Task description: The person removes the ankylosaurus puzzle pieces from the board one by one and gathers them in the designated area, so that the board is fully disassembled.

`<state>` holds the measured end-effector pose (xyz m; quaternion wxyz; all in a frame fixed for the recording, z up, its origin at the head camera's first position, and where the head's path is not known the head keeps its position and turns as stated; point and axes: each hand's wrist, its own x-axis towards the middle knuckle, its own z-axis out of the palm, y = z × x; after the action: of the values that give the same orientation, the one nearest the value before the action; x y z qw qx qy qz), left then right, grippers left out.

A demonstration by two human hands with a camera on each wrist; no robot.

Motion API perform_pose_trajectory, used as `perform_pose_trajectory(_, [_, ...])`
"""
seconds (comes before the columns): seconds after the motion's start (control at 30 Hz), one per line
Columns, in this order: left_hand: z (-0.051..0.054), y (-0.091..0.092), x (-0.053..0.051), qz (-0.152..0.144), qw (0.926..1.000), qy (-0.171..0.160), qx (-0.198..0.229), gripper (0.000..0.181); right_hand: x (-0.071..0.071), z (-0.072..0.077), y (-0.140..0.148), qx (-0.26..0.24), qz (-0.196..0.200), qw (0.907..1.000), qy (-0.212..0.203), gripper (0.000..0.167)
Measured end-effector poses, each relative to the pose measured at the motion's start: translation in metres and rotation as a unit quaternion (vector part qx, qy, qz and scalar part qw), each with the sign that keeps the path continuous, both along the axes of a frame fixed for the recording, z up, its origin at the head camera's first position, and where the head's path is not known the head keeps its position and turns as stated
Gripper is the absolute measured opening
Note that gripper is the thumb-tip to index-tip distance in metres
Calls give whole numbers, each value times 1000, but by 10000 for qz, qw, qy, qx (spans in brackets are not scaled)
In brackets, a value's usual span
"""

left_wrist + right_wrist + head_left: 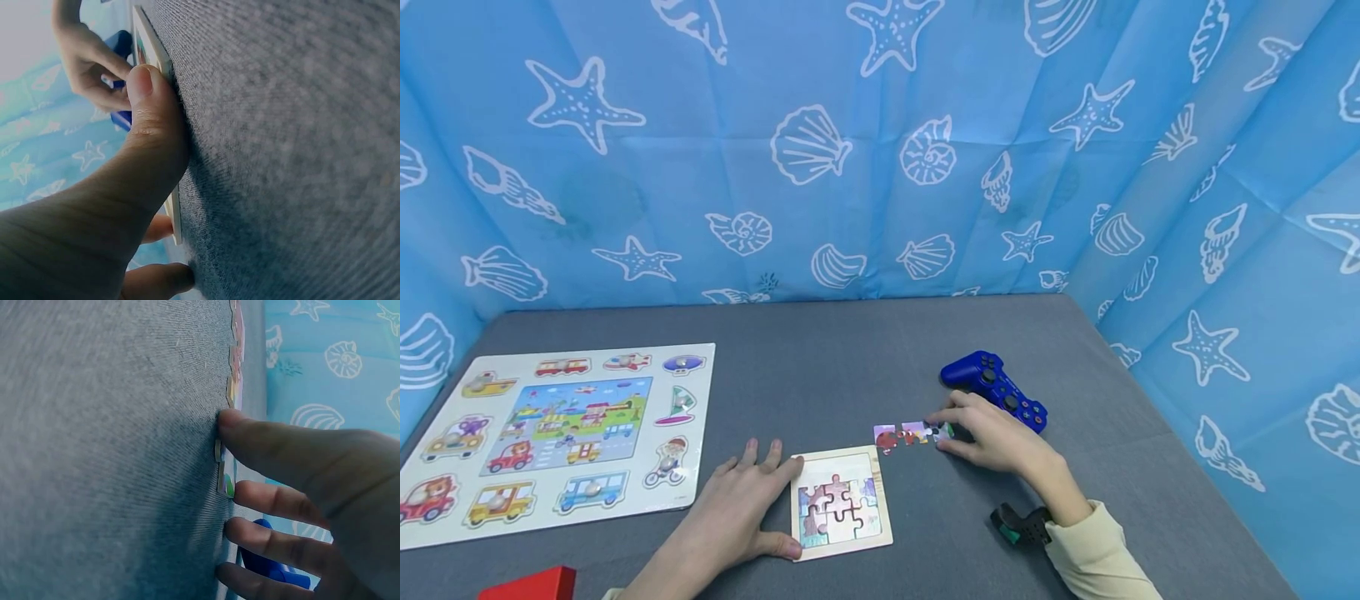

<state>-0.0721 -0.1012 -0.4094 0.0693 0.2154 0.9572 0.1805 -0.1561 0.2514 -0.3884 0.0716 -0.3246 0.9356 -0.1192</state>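
Observation:
A square wooden jigsaw tray (886, 517), with several pieces lying inside its frame, sits in front of me on the grey cloth. My left hand (741, 504) rests at its left side with spread fingers, the thumb and index finger touching the frame's edge. Right of the tray, a short row of loose jigsaw pieces (914, 432) lies on the cloth. At the right end of that row, my right hand (988, 433) pinches a puzzle piece (229, 485) with a green patch between thumb and index finger. Its other fingertips are near the cloth.
A blue game controller (1000, 388) lies just behind the right hand. A large vehicle peg puzzle board (688, 450) occupies the left. A red object (535, 586) is at the front left edge. A black strap device (1021, 527) is by the right wrist. Blue shell-print curtains (880, 208) surround the table.

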Motion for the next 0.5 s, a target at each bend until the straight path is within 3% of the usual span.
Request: perform_pose_trajectory(0.5, [0, 0, -1, -3, 10000, -51, -59, 108, 0, -1, -5, -17, -107, 9992, 393, 31])
